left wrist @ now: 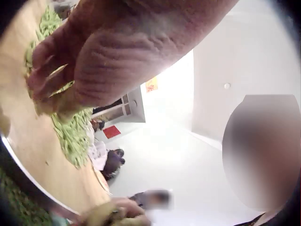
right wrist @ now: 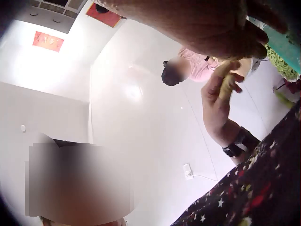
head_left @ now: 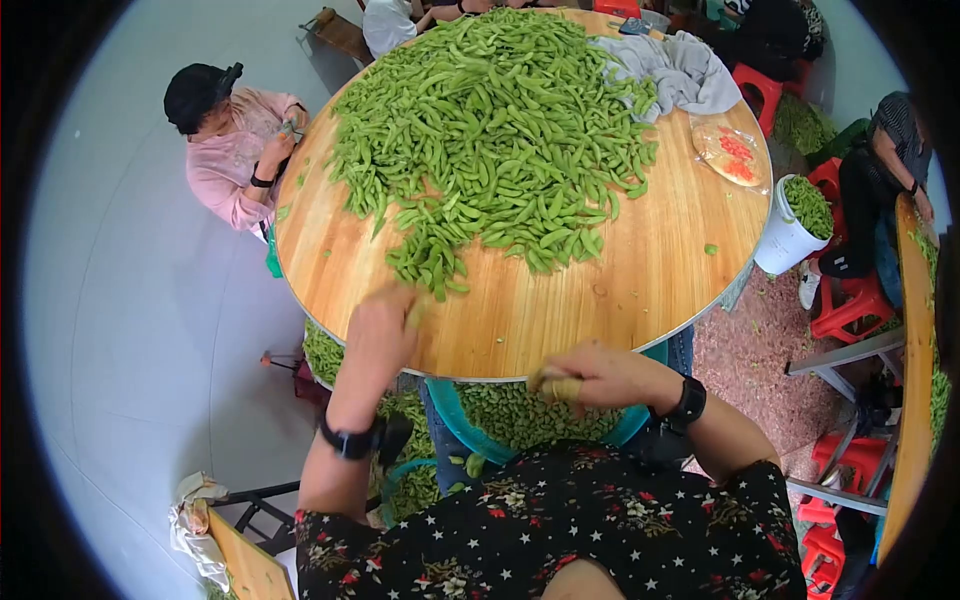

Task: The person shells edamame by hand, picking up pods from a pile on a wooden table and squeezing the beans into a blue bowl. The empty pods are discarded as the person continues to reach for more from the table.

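Green pods (head_left: 500,140) lie heaped on the counter (head_left: 660,260); the left hand (head_left: 379,336) has bent fingers beside them, the right hand (head_left: 592,378) curled fingers near the teal basin (head_left: 462,425); whether the hands grip pods, I cannot tell

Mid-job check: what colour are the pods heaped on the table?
The pods are green; the head view shows them best.

Probably produce workroom: heap of green pods (head_left: 500,130) on round wooden bench (head_left: 660,265), filled white bucket (head_left: 787,246), teal basin (head_left: 452,419) below, red plastic stools (head_left: 852,312), several people (head_left: 228,165) around.
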Action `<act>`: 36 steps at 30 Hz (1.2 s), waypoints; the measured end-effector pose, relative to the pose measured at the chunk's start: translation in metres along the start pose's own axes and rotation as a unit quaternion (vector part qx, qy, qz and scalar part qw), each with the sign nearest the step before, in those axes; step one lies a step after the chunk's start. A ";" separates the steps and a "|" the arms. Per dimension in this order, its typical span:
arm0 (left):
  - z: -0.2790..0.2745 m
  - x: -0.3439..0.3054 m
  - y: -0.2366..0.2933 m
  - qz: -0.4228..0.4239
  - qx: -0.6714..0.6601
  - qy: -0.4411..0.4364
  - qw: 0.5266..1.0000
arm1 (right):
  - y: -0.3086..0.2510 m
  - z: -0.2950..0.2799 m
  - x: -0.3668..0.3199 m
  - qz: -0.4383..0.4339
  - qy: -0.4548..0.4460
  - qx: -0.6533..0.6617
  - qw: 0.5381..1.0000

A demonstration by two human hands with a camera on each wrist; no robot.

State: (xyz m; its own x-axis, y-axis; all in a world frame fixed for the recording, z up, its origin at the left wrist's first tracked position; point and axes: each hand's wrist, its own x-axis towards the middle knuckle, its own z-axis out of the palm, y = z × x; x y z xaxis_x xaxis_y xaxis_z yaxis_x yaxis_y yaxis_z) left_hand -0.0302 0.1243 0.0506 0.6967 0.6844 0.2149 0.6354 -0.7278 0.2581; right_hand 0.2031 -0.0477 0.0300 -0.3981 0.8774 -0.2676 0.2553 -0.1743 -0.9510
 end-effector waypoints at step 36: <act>0.024 -0.009 0.074 0.098 -0.289 -0.040 0.951 | -0.006 0.017 0.020 -0.096 0.187 0.292 0.933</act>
State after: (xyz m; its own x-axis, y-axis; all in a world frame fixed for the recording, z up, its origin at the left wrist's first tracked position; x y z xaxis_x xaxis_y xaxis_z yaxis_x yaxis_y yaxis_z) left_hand 0.0184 0.0637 0.0449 0.8205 0.5157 0.2467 0.2171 -0.6804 0.7000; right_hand 0.1788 -0.0368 0.0273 -0.0248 0.9931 -0.1146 -0.3565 -0.1159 -0.9271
